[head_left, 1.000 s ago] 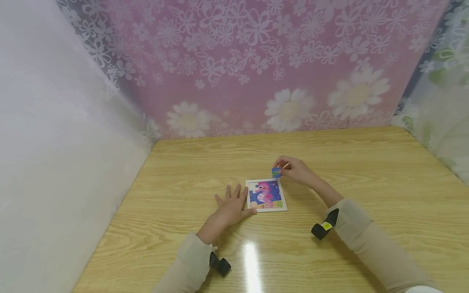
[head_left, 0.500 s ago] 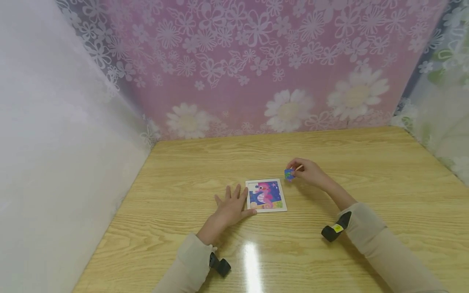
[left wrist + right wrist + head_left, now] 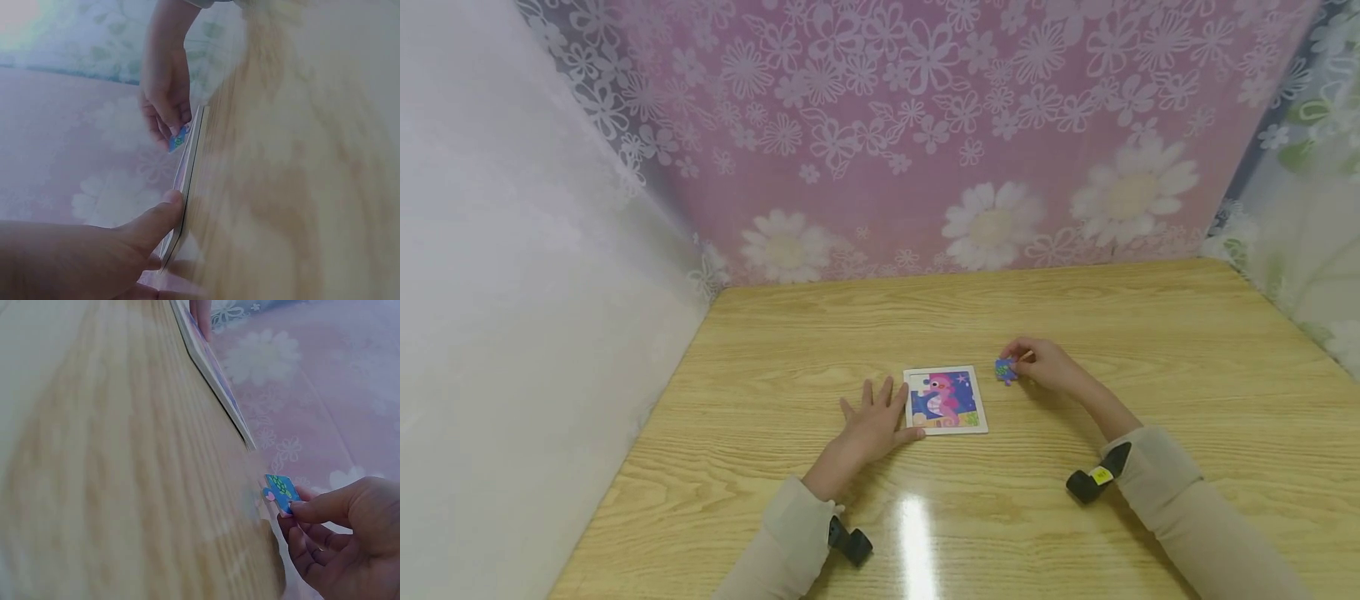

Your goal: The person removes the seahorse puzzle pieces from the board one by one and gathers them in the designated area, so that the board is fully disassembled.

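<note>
A white-framed jigsaw puzzle [image 3: 944,401] with a pink seahorse picture lies on the wooden table, a pale gap showing at its upper left corner. My left hand [image 3: 871,427] rests with spread fingers at the frame's left side, its thumb on the lower left corner. To the right of the frame, my right hand [image 3: 1047,365] pinches a blue puzzle piece [image 3: 1005,371] between thumb and fingers. In the right wrist view the piece [image 3: 282,492] shows a green turtle and a pink patch on its tab, and is held close over the table.
The wood-grain table [image 3: 820,333] reaches back to a pink floral curtain [image 3: 880,167]. A pale wall [image 3: 550,333] borders it on the left. Black wrist cameras [image 3: 852,546] sit on both sleeves.
My right hand has carried the blue piece from the frame's top right corner out to the right and slightly toward me, turning it. The left hand and the frame have stayed put.
</note>
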A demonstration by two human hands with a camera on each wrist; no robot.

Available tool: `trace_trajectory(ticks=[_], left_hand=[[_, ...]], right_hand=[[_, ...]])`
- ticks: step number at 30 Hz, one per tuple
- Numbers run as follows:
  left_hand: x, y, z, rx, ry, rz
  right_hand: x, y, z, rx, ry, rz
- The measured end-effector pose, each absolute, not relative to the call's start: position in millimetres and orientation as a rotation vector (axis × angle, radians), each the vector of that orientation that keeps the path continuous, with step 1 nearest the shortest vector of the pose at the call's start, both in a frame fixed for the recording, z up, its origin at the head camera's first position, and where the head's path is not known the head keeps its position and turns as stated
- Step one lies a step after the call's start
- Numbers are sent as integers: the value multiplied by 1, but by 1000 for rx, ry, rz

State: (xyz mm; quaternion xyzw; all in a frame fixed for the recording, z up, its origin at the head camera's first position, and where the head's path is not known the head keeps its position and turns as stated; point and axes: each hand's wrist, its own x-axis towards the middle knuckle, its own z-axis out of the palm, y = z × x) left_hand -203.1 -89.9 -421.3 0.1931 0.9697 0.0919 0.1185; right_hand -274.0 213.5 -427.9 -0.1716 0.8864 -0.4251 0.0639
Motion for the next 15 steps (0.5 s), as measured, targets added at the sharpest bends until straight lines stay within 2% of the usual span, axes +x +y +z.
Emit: trace_trajectory(ticks=[15], left_hand=[[-204,-91,-422,580,2848,280]], right_hand=[[-271,212,-444,-525,2857,-1282]])
